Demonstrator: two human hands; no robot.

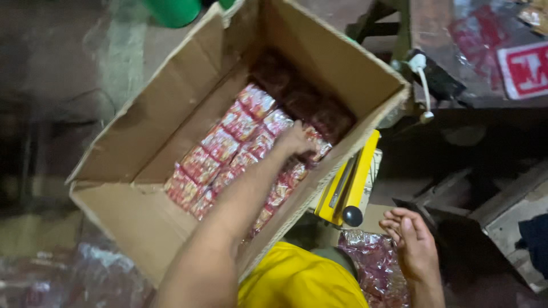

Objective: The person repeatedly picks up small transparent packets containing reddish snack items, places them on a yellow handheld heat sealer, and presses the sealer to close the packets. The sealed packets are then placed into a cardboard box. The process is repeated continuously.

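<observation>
A big open cardboard box (142, 222) holds rows of small red and white packets (220, 145). My left hand (295, 140) reaches down into the box and rests on the packets near its right wall, fingers curled on them. My right hand (412, 239) hovers outside the box at the lower right, palm up, fingers loosely bent, holding nothing. Just below it lies a clear bag of red packets (374, 265) on my lap.
A yellow heat sealer (348, 185) with a black knob stands right of the box. A green container (171, 11) sits at the top. Red-printed plastic sheets (522, 65) lie on a table at the top right. Wooden boards (514, 211) lie at the right.
</observation>
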